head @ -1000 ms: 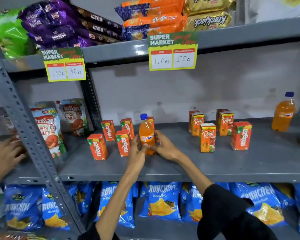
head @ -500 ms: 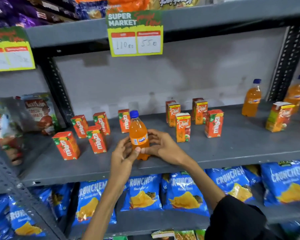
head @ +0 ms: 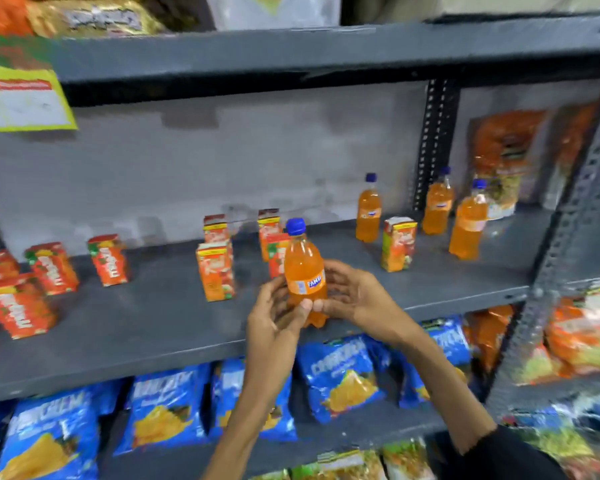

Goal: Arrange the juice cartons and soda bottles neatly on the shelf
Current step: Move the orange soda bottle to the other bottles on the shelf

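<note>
An orange soda bottle (head: 305, 271) with a blue cap is held upright just over the grey shelf (head: 153, 327), near its front edge. My left hand (head: 274, 317) grips its lower part from the left and my right hand (head: 354, 296) cups it from the right. Red juice cartons (head: 51, 268) stand scattered at the left. Orange juice cartons (head: 215, 271) stand in the middle, and one more orange carton (head: 397, 249) to the right. Three other soda bottles (head: 368, 209) stand at the shelf's right end.
A perforated steel upright (head: 565, 244) bounds the shelf on the right, with orange snack bags behind it. Blue chip bags (head: 340, 375) fill the shelf below. A yellow price tag (head: 21, 98) hangs from the upper shelf at the left.
The view has swung right and both hands have carried the soda bottle to the right along the shelf, past the orange cartons. More bottles at the right end have come into sight.
</note>
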### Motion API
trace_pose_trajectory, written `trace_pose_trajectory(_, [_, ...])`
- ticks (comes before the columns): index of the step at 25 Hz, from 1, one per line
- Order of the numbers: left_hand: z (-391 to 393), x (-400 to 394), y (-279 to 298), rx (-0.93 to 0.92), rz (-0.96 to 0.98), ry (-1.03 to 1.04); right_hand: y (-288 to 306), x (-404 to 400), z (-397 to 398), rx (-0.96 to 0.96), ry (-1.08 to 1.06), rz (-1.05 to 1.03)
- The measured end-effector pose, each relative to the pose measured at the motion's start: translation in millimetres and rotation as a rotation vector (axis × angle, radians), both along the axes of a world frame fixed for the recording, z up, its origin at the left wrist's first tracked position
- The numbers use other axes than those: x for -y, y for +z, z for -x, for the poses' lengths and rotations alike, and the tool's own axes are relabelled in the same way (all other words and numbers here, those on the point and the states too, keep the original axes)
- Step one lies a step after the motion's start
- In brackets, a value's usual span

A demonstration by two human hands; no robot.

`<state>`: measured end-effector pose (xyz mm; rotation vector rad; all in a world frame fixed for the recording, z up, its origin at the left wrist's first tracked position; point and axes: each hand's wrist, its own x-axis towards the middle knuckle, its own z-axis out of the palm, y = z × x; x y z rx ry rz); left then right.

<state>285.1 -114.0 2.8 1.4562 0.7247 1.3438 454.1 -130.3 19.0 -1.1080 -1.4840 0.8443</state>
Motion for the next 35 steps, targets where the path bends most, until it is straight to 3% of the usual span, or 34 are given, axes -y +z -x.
trace_pose_trajectory(9, [-215.2, 4.8, -6.5, -0.159, 0.011, -0.01, -12.8, 29.1, -182.1, -0.069, -0.245, -0.056])
trace_pose_trajectory(16, [-280.8, -8.2, -0.3, -0.217, 0.054, 0.024, -15.0, 4.5, -231.0, -0.087, -0.308, -0.06])
trace_pose_trajectory(27, [-282.3, -5.6, 8.0, -0.33, 0.113, -0.039, -22.2, -1.7, -216.7, -0.001, -0.469, -0.071])
trace_pose_trajectory(32, [-232.5, 20.1, 2.1, -0.219, 0.023, 0.028, -35.8, 22.5, -175.4, 0.194, -0.901, -0.452])
trace_pose_trajectory(35, [-188.5, 13.0, -3.2, -0.099, -0.041, 0.157, -31.5, 17.8, -139.4, 0.188, -0.813, -0.56])
